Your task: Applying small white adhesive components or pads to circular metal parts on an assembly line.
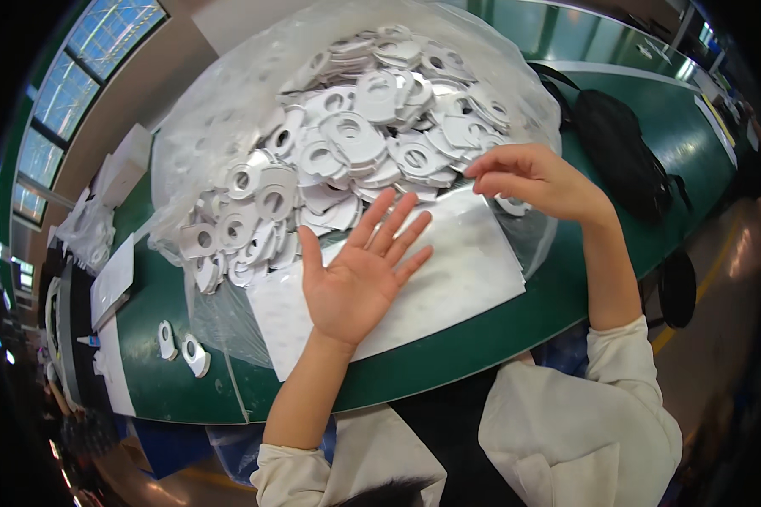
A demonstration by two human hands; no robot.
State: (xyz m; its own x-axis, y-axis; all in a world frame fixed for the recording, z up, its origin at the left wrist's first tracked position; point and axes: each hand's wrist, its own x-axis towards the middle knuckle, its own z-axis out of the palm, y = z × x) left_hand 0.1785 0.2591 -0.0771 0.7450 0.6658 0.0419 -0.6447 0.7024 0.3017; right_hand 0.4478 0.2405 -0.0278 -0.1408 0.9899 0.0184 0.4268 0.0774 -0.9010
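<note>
My left hand (357, 283) is turned palm up with its fingers spread and nothing in it, above a large white sheet (448, 279). Behind it rises a heap of white flat rounded pieces (351, 137), each with a round hole. At the heap's right edge hovers my right hand (541, 179), palm down. Its fingers are bent loosely, with a gap between thumb and forefinger, and I see nothing held there. The heap lies on clear plastic sheeting (199, 144) spread over the green table (431, 359).
Two loose white pieces (196, 356) lie on the table at the left. A black bag (621, 148) rests at the right. White boxes (127, 165) and a crumpled plastic bag (84, 232) stand along the far left. A dark stool (676, 287) is beyond the right edge.
</note>
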